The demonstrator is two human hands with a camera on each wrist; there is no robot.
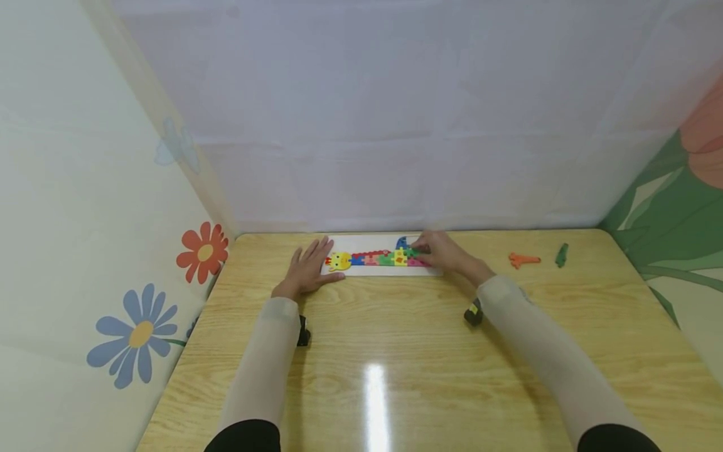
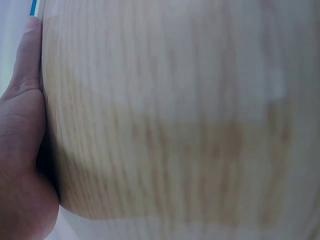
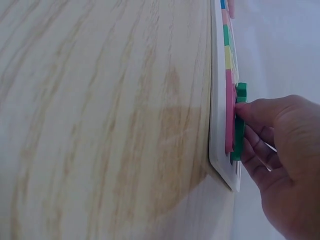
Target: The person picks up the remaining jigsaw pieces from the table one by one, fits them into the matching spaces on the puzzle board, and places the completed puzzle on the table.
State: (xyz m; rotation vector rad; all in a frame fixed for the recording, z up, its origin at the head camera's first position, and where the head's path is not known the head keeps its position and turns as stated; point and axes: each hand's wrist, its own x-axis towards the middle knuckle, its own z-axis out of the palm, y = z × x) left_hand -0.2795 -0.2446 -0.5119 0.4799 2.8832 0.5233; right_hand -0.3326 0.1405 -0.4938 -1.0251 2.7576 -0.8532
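Note:
A white puzzle board [image 1: 369,271] lies near the table's back edge, with a yellow giraffe head [image 1: 340,261] at its left and coloured pieces along it. My left hand [image 1: 307,271] rests with spread fingers at the board's left end; in the left wrist view the hand [image 2: 22,135] lies against the table. At the board's right part, my right hand [image 1: 446,253] pinches a green piece. The right wrist view shows the thumb and fingers of this hand [image 3: 285,145] on the green piece [image 3: 239,135], beside a pink piece [image 3: 229,110]. A blue piece [image 1: 401,242] stands close by.
To the right on the wooden table [image 1: 395,339] lie an orange piece [image 1: 524,260] and a dark green piece [image 1: 562,255]. A white wall covering [image 1: 361,125] rises behind the table's back edge. Printed flowers show on the side walls.

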